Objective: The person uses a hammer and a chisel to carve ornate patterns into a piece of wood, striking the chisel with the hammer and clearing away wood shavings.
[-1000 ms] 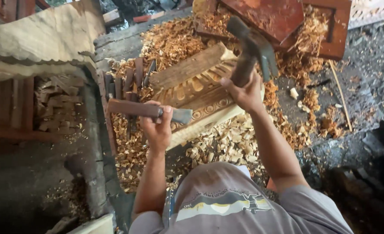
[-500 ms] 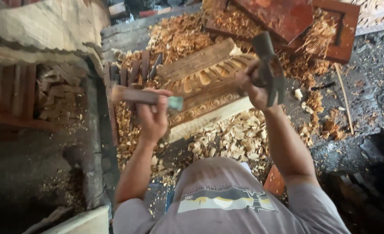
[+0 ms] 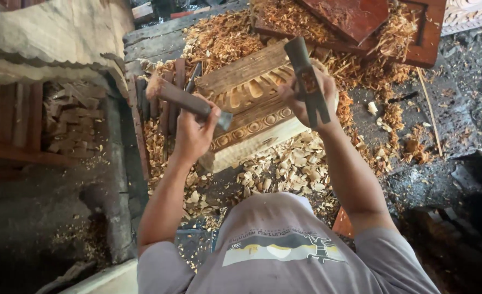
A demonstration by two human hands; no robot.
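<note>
The left hand [image 3: 193, 135] is closed tight around a chisel [image 3: 189, 102]. The fingers wrap all the way round its brown wooden handle. The chisel lies tilted, with its frayed top end up and to the left. Its gray metal blade points down to the right and sits just at the carved wood block [image 3: 252, 109].

The right hand [image 3: 312, 100] is closed tight around a mallet [image 3: 305, 76]. The mallet is held up in the air above the right end of the block, a bit apart from the chisel.

The carved wood block lies in the middle of the scene, between the two hands. It is long and pale, with a row of round shapes and leaf shapes cut into it. It lies slanted, with its near end to the left.

Wood chips [image 3: 284, 169] are piled all around the block, light ones near and orange ones far. More chisels [image 3: 167, 100] lie in a row left of the block. Dark red wood panels [image 3: 361, 19] lie at the far side.
</note>
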